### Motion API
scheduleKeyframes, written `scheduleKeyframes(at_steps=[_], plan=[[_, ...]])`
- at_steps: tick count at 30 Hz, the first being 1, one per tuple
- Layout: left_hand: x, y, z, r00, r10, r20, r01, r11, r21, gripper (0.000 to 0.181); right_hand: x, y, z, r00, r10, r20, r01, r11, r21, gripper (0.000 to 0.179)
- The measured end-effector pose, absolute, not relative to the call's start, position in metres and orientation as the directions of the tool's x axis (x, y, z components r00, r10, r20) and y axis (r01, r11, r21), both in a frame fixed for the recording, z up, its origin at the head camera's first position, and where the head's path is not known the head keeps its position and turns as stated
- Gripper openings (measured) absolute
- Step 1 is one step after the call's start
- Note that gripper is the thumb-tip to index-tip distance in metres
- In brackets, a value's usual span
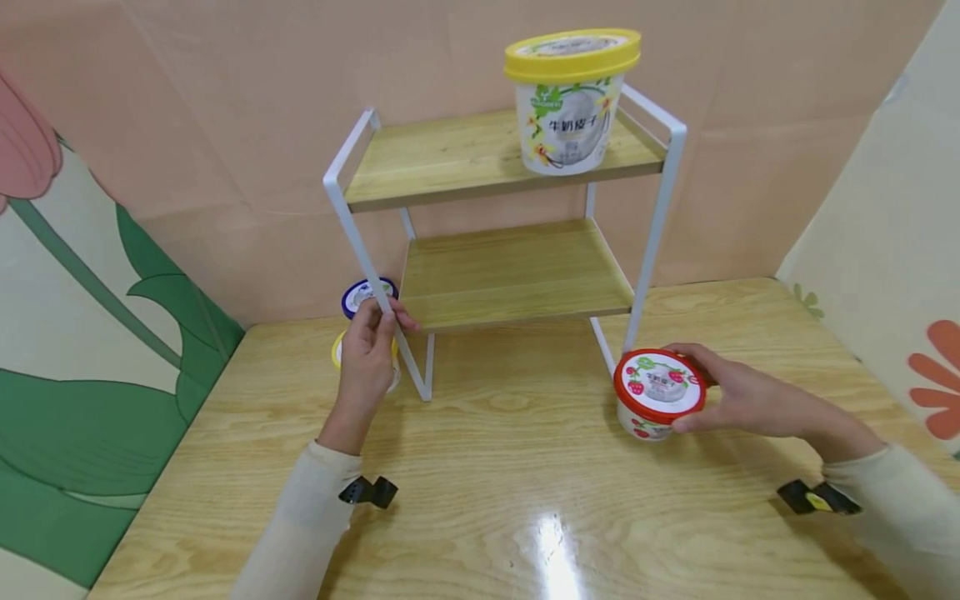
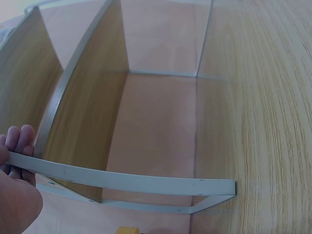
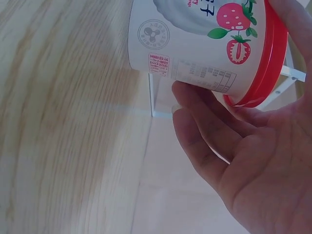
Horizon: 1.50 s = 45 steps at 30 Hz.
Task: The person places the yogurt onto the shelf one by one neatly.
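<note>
My left hand (image 1: 365,357) grips the front left white post of a two-tier wooden shelf rack (image 1: 495,271); the left wrist view shows the fingers curled round that metal post (image 2: 122,180). At the front right foot of the rack, my right hand (image 1: 757,402) holds a red-lidded ice cream tub (image 1: 660,383) with strawberry pictures. Thumb and fingers go round its lid and side in the right wrist view. The tub is upright and hides the rack's foot; whether its base touches the table I cannot tell.
A large yellow-lidded tub (image 1: 570,108) stands on the right of the top shelf. Behind my left hand, a blue-lidded tub (image 1: 360,293) and a yellow-lidded tub (image 1: 337,350) are partly hidden. The wooden table (image 1: 465,492) meets a peach backdrop and a painted wall.
</note>
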<state>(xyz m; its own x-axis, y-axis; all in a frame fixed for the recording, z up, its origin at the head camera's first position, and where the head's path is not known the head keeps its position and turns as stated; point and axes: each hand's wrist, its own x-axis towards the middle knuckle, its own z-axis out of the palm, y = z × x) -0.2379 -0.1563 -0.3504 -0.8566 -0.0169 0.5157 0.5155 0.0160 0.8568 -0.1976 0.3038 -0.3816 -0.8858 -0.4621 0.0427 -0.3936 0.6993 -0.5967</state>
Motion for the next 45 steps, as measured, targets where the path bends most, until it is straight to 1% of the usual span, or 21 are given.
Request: scheduleKeyframes(at_steps=[10,24,28,32,45], plan=[[-0.239,-0.157,-0.351,-0.85,-0.011,0.526,0.526,0.009,0.85,0.018,-0.197,0.297,-0.382,-0.897,-0.441,0.004,-0.353,0.712,-0.607,0.089],[-0.24,-0.156,-0.352,-0.838,-0.005,0.546,0.546,-0.019,0.838,0.019,-0.195,0.291,-0.384,-0.905,-0.424,0.021,-0.349,0.714,-0.607,0.091],[-0.24,-0.156,-0.352,-0.838,-0.005,0.545,0.545,-0.02,0.838,0.019,-0.195,0.289,-0.385,-0.904,-0.426,0.023,-0.344,0.695,-0.632,0.089],[-0.24,-0.156,-0.352,-0.841,-0.008,0.541,0.542,-0.017,0.84,0.02,-0.194,0.288,-0.386,-0.9,-0.434,0.038,-0.352,0.673,-0.651,0.09],[-0.24,-0.157,-0.353,-0.846,-0.006,0.532,0.532,-0.023,0.846,0.018,-0.193,0.283,-0.387,-0.896,-0.441,0.051,-0.36,0.655,-0.665,0.085]])
